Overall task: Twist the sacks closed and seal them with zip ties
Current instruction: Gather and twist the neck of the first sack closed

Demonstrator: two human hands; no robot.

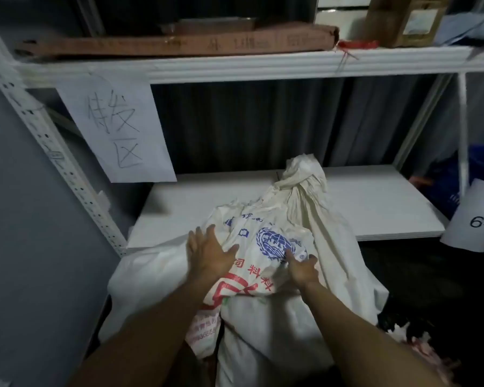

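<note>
Both hands reach forward, left hand [211, 254] spread flat on the printed sack [263, 247], right hand [303, 270] pinching its fabric.

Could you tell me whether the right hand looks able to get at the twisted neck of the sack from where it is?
Probably yes: the right hand lies on the sack, and nothing stands between it and the twisted neck.

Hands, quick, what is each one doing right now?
Left hand: open, lying flat on the printed sack.
Right hand: fingers partly curled against the same sack; a real grip cannot be told.
</note>
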